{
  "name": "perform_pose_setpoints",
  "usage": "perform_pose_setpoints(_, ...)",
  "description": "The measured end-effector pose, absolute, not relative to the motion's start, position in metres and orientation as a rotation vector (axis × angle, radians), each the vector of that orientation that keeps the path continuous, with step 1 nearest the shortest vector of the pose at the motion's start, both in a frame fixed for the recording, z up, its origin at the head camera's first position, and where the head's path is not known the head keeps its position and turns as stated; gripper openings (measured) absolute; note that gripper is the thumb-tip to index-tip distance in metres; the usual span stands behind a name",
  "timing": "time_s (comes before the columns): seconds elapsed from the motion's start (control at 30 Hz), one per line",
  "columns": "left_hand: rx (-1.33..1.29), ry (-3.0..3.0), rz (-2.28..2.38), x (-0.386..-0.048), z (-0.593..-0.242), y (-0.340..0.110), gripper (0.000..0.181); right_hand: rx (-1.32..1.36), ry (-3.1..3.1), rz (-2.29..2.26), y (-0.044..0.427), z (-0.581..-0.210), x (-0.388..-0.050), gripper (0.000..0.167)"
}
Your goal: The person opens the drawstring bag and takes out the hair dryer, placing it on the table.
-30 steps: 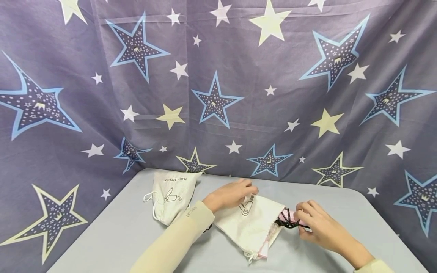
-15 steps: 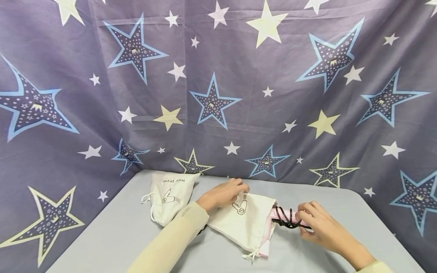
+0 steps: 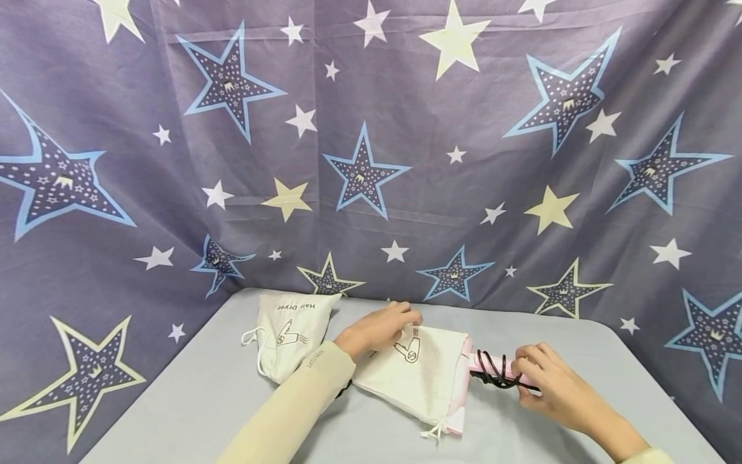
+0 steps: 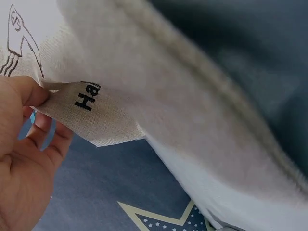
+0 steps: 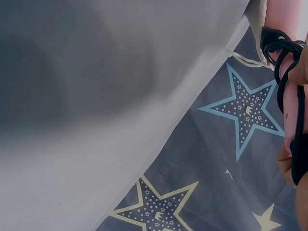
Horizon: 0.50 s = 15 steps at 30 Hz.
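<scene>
In the head view a white cloth bag [image 3: 431, 380] with a printed dryer lies on the table, its mouth facing right. My left hand [image 3: 385, 330] pinches the bag's far left part; the left wrist view shows thumb and fingers [image 4: 41, 130] on the cloth near the printed letters. Out of the mouth sticks a pink handle [image 3: 482, 363] with a black cord [image 3: 498, 377] wound round it. My right hand [image 3: 559, 390] grips the handle's outer end, thumb and fingers round it. The rest of the pink object is inside the bag or at its mouth.
A second white bag [image 3: 292, 332], printed "Hair Dryer" and with a drawstring, lies at the back left of the pale table [image 3: 174, 403], beside my left sleeve [image 3: 290, 403]. A star-patterned curtain [image 3: 406, 90] hangs behind the table.
The pink handle and my right hand have moved a little to the right, and more pink shows at the bag's mouth. My left hand and the bag have shifted slightly left since the earliest frame.
</scene>
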<state>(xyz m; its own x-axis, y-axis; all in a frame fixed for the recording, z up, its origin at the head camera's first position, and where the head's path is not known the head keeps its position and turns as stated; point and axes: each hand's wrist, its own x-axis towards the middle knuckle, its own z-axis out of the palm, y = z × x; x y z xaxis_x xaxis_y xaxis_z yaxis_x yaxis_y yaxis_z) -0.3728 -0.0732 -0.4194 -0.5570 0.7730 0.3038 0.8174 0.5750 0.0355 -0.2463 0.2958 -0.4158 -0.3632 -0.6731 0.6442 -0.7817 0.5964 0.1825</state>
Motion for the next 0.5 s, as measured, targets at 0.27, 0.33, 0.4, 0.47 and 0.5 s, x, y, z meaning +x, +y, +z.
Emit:
perform_pose_setpoints(0.27,-1.332,-2.550,-0.275,-0.3717,-0.4189,-0.0735,0.042,1.154,-2.108,0.231,0.3019,-0.4180,-0.2450,0.029)
perform_pose_setpoints(0.33,-1.329,-2.557,-0.285,-0.3712,-0.4186,-0.0737,0.042,1.162,-2.101,0.233,0.3024,-0.4186,-0.2455,0.030)
perform_pose_setpoints(0.4,-1.318,-2.561,-0.305,-0.3708,-0.4184,-0.0741,0.042,1.163,-2.096,0.235,0.3031,-0.4189,-0.2458,0.030)
perform_pose_setpoints(0.47,-1.308,-2.564,-0.321,-0.3704,-0.4183,-0.0745,0.042,1.158,-2.094,0.238,0.3040,-0.4190,-0.2461,0.031)
perform_pose_setpoints(0.5,-1.309,-2.562,-0.328,-0.3704,-0.4182,-0.0747,0.042,1.158,-2.095,0.244,0.3044,-0.4190,-0.2460,0.031)
